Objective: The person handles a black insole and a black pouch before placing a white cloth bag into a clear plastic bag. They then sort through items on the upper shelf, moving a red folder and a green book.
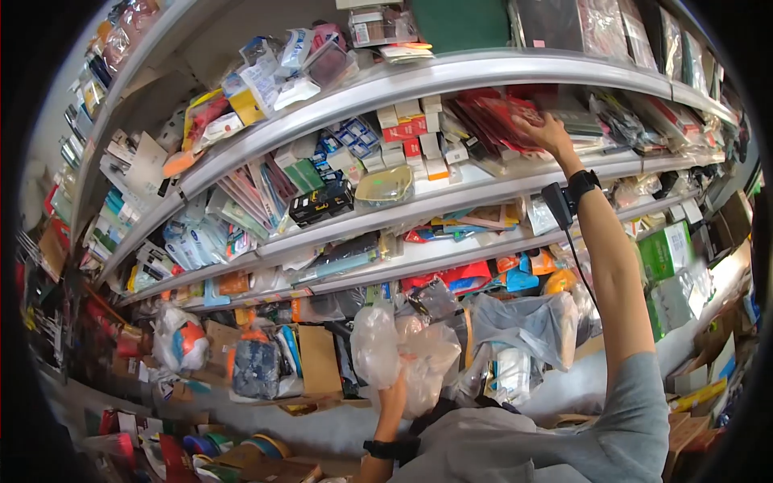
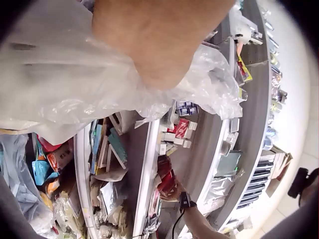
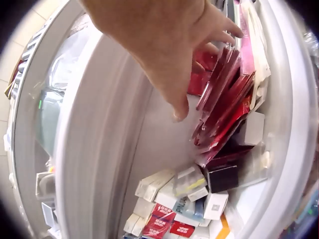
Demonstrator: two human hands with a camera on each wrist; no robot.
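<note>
Red pkts slant, long axes diag., nr R fingers.

Thin, flat red packets in glossy clear wrapping stand close together in a slanted, uneven row, leaning on one another on a shelf. A translucent whitish plastic bag is crumpled and puffed out.

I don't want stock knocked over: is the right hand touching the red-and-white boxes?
Apart. The right wrist view shows bare shelf between the right hand's thumb and the red-and-white boxes.
</note>
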